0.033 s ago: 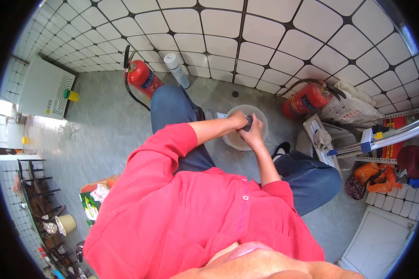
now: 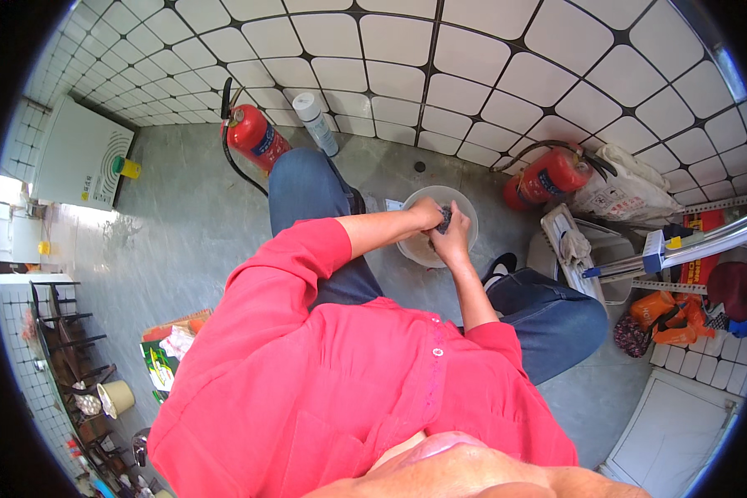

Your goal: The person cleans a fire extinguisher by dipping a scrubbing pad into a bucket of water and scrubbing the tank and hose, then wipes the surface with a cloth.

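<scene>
Over a round whitish tub (image 2: 474,222) on the floor, my two hands come together between my knees. Closed around a dark grey, speckled lump (image 2: 445,218) are my left hand (image 2: 424,214) and my right hand (image 2: 451,239), one on each side. The lump is mostly covered by the fingers and too small to name. My hands hide part of the tub's inside, so its contents are hard to make out.
Red fire extinguishers stand on the left (image 2: 256,139) and right (image 2: 548,178) along the tiled wall. Beside the left one is a white-and-blue spray can (image 2: 315,124). A grey mop bucket (image 2: 618,286), a white sack (image 2: 622,191) and orange bags (image 2: 668,315) lie right. A carton (image 2: 170,349) sits left.
</scene>
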Available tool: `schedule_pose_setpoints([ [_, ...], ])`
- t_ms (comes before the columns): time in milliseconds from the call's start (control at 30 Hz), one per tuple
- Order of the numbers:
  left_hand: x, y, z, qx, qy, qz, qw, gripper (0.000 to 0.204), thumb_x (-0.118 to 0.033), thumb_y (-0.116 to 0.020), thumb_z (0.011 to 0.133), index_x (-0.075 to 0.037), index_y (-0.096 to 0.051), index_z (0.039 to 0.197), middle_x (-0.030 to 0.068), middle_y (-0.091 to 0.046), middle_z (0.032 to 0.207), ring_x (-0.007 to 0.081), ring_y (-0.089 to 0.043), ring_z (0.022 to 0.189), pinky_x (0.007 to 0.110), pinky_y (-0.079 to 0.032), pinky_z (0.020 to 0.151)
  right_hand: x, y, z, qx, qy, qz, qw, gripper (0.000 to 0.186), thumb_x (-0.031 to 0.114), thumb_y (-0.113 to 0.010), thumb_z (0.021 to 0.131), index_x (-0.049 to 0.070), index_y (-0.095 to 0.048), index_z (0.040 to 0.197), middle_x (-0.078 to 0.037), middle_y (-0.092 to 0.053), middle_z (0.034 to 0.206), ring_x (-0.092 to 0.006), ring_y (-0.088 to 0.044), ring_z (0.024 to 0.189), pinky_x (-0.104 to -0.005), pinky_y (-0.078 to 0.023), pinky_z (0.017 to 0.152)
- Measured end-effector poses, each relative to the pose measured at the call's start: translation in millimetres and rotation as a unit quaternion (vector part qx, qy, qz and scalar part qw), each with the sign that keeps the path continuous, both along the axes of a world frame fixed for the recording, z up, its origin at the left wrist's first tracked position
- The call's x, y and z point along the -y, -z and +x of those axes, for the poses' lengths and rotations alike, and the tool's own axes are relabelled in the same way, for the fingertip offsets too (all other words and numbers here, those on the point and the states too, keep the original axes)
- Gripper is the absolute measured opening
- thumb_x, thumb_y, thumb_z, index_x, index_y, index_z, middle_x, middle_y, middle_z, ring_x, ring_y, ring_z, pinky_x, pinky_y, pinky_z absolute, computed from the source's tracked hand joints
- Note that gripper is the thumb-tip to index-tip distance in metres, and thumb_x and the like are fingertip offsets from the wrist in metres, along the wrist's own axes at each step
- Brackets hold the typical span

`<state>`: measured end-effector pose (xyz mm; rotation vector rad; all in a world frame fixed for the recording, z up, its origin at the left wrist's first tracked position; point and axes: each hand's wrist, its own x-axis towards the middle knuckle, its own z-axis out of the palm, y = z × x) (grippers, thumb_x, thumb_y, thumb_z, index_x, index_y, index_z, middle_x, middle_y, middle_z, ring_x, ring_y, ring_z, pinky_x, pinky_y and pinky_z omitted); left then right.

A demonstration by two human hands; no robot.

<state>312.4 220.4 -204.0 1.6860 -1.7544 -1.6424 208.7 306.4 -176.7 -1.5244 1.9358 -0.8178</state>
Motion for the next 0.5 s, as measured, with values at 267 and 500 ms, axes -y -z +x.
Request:
schedule_pose_setpoints([
  [267,-4,-46,0,-0.013,0.029,0.089,0.996,0.038,-0.041,-0.054,0.094,-0.008,-0.062,0.11,0.0101,-0.066,0.106,0.0258,-0.064,0.076,0.04,-0.045,0.048,-1,-26,-2,-0.066,-0.038,-0.063,0.995,0.04,0.017,-0.06,0.092,-0.005,-0.051,0.124,-0.028,-0.062,0.107,-0.0447,-0.06,0.102,-0.0514,-0.048,0.084],
  [500,-4,-50,3,-0.013,0.048,0.061,0.997,0.065,-0.053,-0.032,0.099,-0.001,-0.068,0.087,0.016,-0.068,0.073,0.0287,-0.065,0.061,0.043,-0.05,0.053,7,-40,6,-0.049,-0.014,0.029,0.998,0.028,0.024,-0.055,0.096,0.0,-0.048,0.109,-0.03,-0.065,0.096,-0.0488,-0.063,0.088,-0.0548,-0.048,0.074],
])
